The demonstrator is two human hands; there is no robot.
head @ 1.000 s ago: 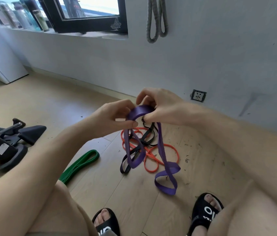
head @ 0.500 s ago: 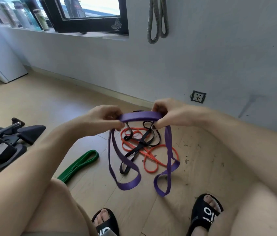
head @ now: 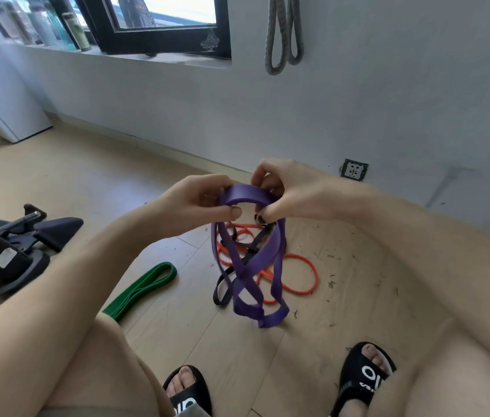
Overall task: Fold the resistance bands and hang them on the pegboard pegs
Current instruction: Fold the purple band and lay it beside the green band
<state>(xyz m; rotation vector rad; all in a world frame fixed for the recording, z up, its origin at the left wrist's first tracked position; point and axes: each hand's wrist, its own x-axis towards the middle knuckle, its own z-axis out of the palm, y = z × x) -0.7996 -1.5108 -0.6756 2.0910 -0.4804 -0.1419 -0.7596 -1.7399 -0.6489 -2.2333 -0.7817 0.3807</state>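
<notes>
**Purple band doubled over as the hands close together**

While half a second ago the two hands stood apart with a flat span of band stretched between them, they have now come back almost knuckle to knuckle, and that span has bunched into a short arch. The left hand point(head: 195, 203) pinches the purple band point(head: 248, 266) between thumb and curled fingers at the near-left end of the arch; the right hand point(head: 286, 194) has its fingers curled round the other end, thumb tucked beneath. Both grips are clamped on the band, none slack.

Below the grip the band hangs in several long loops that cross one another midway down, their lowest folds dangling clear above the floor point(head: 177, 341). Judging from this, the fold is being gathered into one bundle, probably the second doubling, though the crossed strands suggest it is not yet tidy.

Directly under and beyond the hanging loops lie the orange band point(head: 301, 281) and the black band point(head: 222, 293), tangled together on the boards. Off to the left of the grip, well apart, the green band point(head: 144, 287) lies flat and already doubled. Far above the grip a grey band point(head: 283, 34) hangs on the wall; its peg is out of view. So one band looks hung, one is in hand, three wait.
</notes>
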